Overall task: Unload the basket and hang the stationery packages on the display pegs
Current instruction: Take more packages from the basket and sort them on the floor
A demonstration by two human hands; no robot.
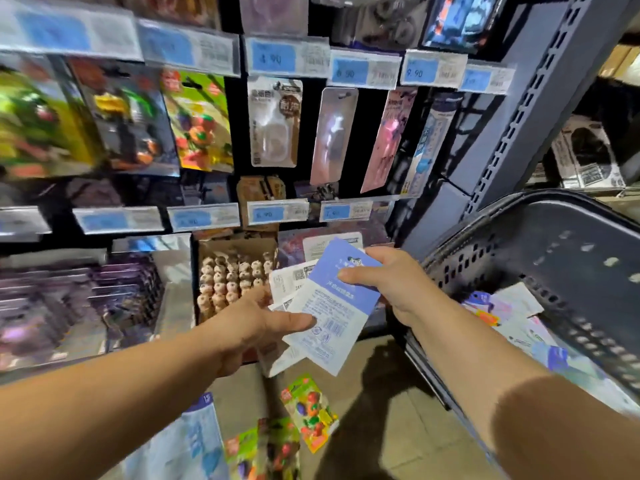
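A blue-and-white stationery package [332, 306] is held in front of the display, its printed back toward me. My right hand [384, 278] pinches its blue top end, and my left hand [263, 320] holds its lower white part together with more white packages [287, 278] fanned behind it. The dark plastic basket [519, 244] sits at the right with several packages [512, 313] inside. Display pegs with hanging packages [273, 123] fill the wall above, under blue price tags.
An open cardboard box of small brown figures [228, 278] stands on the shelf behind my left hand. Colourful fruit-eraser packs [308, 410] and a blue pack [194, 441] lie on the floor below. A grey shelf upright [540, 98] rises at the right.
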